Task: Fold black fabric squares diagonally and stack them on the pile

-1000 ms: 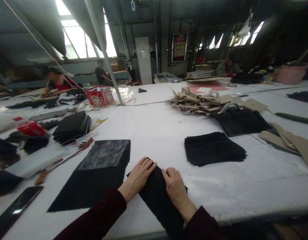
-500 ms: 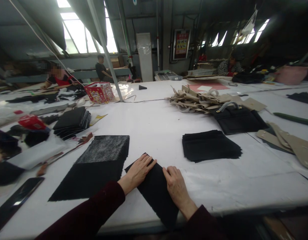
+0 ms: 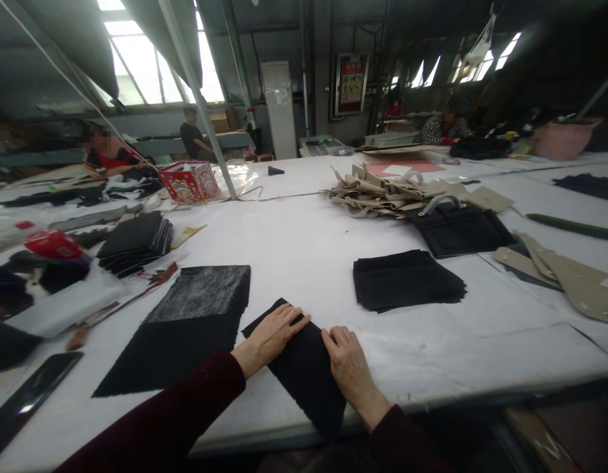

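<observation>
A black fabric piece (image 3: 308, 374) lies slantwise in front of me, its lower corner reaching the table's near edge. My left hand (image 3: 274, 335) rests flat across its upper part, fingers stretched out and pressing near the top edge. At the piece's right edge, my right hand (image 3: 350, 364) has curled fingers, with thumb and forefinger closed on the border. To the left is a stack of black fabric pieces (image 3: 170, 355), with a speckled grey panel (image 3: 200, 292) at its top end. Another black stack (image 3: 407, 279) sits to the right.
Beige strips (image 3: 382, 197) are heaped beyond, beside a black handbag (image 3: 461, 230). Beige cut pieces (image 3: 574, 276) lie at right. On the left are a phone (image 3: 32, 401), folded dark fabric (image 3: 136, 240) and a red box (image 3: 190, 182). A pole (image 3: 200, 98) rises from the table; people sit farther off.
The view has shifted slightly, so the table things appear a little farther left. Both hands keep nearly the same place on the black fabric piece.
</observation>
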Motion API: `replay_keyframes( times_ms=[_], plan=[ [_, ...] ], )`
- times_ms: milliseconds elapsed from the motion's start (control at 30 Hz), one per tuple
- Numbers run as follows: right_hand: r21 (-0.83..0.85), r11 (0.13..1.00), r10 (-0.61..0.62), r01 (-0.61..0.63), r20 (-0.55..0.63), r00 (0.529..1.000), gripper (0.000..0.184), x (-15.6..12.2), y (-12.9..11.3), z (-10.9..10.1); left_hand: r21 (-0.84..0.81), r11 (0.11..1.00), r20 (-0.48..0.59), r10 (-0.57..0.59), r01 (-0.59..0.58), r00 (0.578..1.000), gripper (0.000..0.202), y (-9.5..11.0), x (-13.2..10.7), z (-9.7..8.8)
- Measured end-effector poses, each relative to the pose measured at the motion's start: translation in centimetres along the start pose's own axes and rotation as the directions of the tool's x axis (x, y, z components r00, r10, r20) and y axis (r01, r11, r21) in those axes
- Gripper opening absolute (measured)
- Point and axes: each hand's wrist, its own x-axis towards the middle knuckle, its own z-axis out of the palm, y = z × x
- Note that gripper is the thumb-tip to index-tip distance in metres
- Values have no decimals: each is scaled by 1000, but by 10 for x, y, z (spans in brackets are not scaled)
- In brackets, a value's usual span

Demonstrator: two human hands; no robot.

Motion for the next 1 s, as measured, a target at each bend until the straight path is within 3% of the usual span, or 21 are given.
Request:
replay_keyframes(
  times_ms=[167,433,600,1000],
  plan=[
    [1,1000,15,-15,13,1000,29,-5,2,-2,-31,999,5,22,-22,1000,55,2,3,-1],
    [-8,1000,21,-21,7,1000,28,-9,4,-9,17,1000,59,17,-18,998,69,13,6,-3],
    [-11,999,30,-30,16,999,29,-15,5,-13,-27,997,52,78,-76,996,62,15,9,-5],
    [-47,998,35,-33,31,999,29,-24,10,-17,-40,998,93,46,-42,995,70,31,13,-3]
  ],
)
